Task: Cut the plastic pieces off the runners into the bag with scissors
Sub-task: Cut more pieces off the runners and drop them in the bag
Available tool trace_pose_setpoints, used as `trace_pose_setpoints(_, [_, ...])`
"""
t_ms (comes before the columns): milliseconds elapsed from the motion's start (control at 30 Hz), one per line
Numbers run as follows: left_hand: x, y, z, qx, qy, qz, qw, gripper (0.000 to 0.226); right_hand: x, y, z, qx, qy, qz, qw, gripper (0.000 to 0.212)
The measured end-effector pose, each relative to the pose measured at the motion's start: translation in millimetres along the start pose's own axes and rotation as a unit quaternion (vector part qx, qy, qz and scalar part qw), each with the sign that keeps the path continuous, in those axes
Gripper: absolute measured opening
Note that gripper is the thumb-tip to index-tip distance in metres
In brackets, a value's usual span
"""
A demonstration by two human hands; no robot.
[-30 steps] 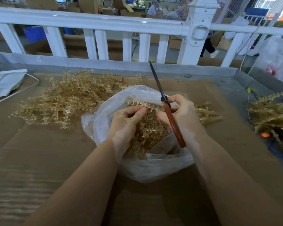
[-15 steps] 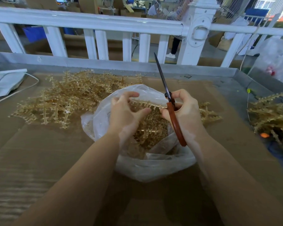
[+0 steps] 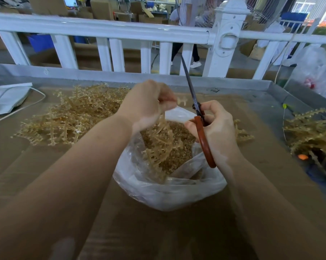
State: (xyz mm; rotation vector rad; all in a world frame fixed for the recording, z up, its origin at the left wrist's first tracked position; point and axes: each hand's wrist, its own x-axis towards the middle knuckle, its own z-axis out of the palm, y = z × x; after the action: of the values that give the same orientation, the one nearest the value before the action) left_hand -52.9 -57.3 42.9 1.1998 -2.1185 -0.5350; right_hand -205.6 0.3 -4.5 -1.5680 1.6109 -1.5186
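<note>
Left grip (image 3: 149, 104) now higher, runner (image 3: 162, 139) dangling over bag (image 3: 169, 196)

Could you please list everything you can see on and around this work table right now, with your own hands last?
Clear plastic bag: one, open, centre of the table, part-filled with tan cut pieces.
Tan plastic runner: one, hanging from the left hand over the bag.
Pile of tan plastic runners: one heap, left of the bag.
Second tan heap: one, at the right edge.
Orange-handled scissors: one pair, blades pointing up and away.
Brown cardboard sheet: covers the table.
White railing: behind the table.
White paper with cord: far left.
Left hand: pinches the runner.
Right hand: grips the scissors.
</note>
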Motion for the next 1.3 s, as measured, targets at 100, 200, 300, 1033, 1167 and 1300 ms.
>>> trace_pose_setpoints(100, [4.2,4.6,-10.6,-0.133,0.086,-0.036,0.987,0.004,1.8,-2.9,-2.4,0.001,0.032,0.007,0.999,0.031])
trace_pose_setpoints(200, [7.0,5.3,-11.8,-0.25,0.163,-0.104,0.949,0.005,4.5,-4.9,-5.5,0.012,0.051,0.004,0.999,0.03])
trace_pose_setpoints(300, [8.2,2.1,-4.7,-0.326,0.2,-0.177,0.907,0.002,5.2,-5.1,-7.4,0.004,0.058,0.001,0.998,0.028])
trace_pose_setpoints(1033, [-29.9,-40.4,56.4,-0.558,0.082,-0.296,0.771,0.008,16.8,-0.1,0.5,-0.281,0.02,-0.123,0.952,0.034])
trace_pose_setpoints(1167, [-36.2,-49.3,65.8,-0.573,0.084,-0.277,0.767,0.009,21.3,7.9,-2.7,-0.258,-0.072,-0.032,0.963,0.03])
trace_pose_setpoints(1300, [-38.6,-54.5,68.6,-0.592,0.079,-0.267,0.756,0.02,16.3,13.4,-4.0,-0.187,-0.078,-0.005,0.979,0.03])
